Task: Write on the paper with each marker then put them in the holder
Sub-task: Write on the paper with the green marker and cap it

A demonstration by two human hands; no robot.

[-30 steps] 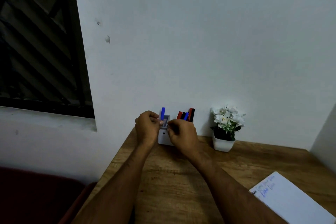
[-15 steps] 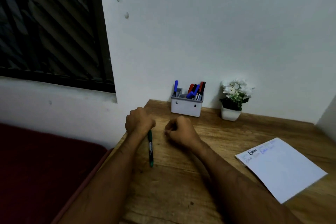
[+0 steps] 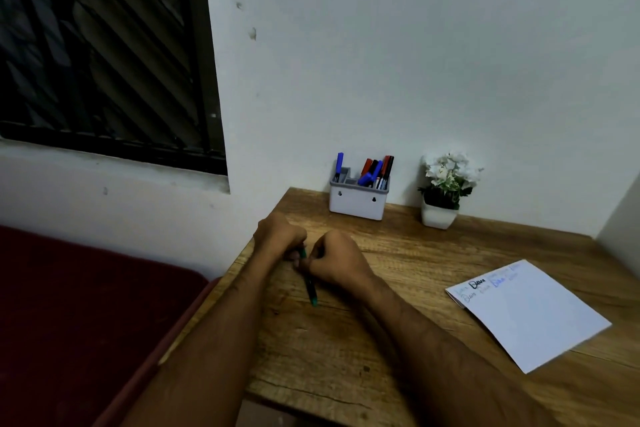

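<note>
A green marker [image 3: 310, 288] lies slanted between my two hands over the wooden desk [image 3: 398, 340], its lower end pointing toward me. My left hand [image 3: 278, 236] curls round its upper end. My right hand [image 3: 337, 260] is curled against the marker just right of the left hand, fingers closed on it. A white holder [image 3: 356, 201] stands at the back against the wall, with a blue marker [image 3: 339, 165] on its left side and several red, blue and black markers [image 3: 377, 170] on its right. A white paper [image 3: 533, 315] with blue and black writing lies at the right.
A small white pot with white flowers [image 3: 445, 191] stands right of the holder. The desk's left edge runs just under my left forearm, with a dark red seat [image 3: 86, 322] beyond it. A wall closes the back and the far right corner.
Both hands came back from the holder toward me, the left one carrying the green marker. My right hand has since closed in onto the marker beside the left.
</note>
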